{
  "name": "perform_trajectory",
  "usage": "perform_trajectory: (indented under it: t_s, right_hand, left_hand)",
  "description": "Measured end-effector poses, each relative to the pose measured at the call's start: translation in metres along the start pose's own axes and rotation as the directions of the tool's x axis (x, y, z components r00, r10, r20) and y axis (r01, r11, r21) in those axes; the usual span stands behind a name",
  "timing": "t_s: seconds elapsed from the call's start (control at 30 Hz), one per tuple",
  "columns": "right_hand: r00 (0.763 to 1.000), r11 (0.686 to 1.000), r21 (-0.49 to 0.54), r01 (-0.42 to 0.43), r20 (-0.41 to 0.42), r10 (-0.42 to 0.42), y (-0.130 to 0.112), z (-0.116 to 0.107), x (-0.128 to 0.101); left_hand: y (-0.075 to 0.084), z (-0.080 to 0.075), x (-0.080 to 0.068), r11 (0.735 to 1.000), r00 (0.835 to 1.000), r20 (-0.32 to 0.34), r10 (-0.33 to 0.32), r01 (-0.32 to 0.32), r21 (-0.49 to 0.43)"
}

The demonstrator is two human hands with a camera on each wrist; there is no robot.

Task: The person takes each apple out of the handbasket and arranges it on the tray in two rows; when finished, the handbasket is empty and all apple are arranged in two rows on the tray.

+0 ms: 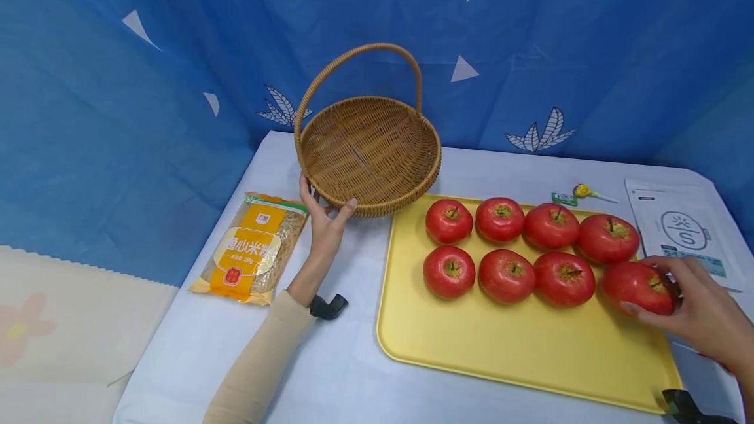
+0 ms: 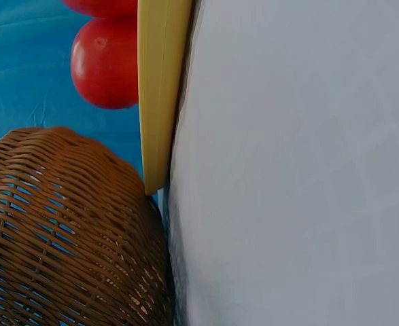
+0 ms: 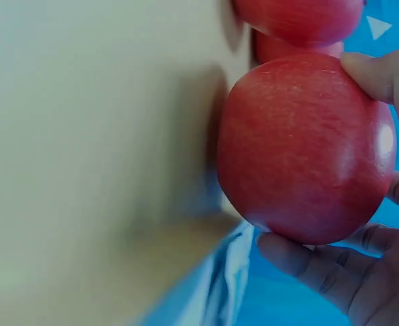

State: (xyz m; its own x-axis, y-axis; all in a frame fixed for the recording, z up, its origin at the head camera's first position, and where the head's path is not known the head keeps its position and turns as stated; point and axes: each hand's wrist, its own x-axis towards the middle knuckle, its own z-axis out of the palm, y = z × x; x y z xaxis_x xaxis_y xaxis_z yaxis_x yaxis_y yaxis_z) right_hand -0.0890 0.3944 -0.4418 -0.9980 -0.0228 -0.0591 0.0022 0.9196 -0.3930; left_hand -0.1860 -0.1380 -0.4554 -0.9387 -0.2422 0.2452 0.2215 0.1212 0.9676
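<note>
My right hand (image 1: 701,309) grips a red apple (image 1: 638,287) at the right end of the front row on the yellow tray (image 1: 518,358). In the right wrist view, the thumb and fingers curl round that apple (image 3: 308,149). Several more red apples (image 1: 508,275) stand in two rows on the tray. My left hand (image 1: 325,228) holds the wicker basket (image 1: 368,149) by its lower left rim, with the thumb along the front. The basket tilts toward me, its inside bare and its arched handle up. The left wrist view shows its woven side (image 2: 70,231), but the hand is hidden there.
A bag of rice noodles (image 1: 250,247) lies left of my left forearm. Behind the tray are a lollipop (image 1: 589,192) and a small green packet (image 1: 564,199). A white pouch (image 1: 683,231) lies at the right. A blue curtain (image 1: 377,5) hangs behind the table.
</note>
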Motion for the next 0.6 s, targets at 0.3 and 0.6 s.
perform_trajectory:
  t_s: [0.3, 0.6]
  right_hand:
    - [0.999, 0.999, 0.013, 0.046, -0.005, -0.046, -0.0039, 0.0109, -0.0044]
    - [0.999, 1.000, -0.004, 0.020, 0.032, -0.020, -0.0074, 0.0115, -0.0046]
  left_hand:
    - [-0.0005, 0.0005, 0.0023, 1.000, 1.000, 0.021, -0.001, 0.001, -0.007]
    - [-0.0005, -0.0009, 0.0040, 1.000, 1.000, 0.026, -0.017, 0.017, -0.019]
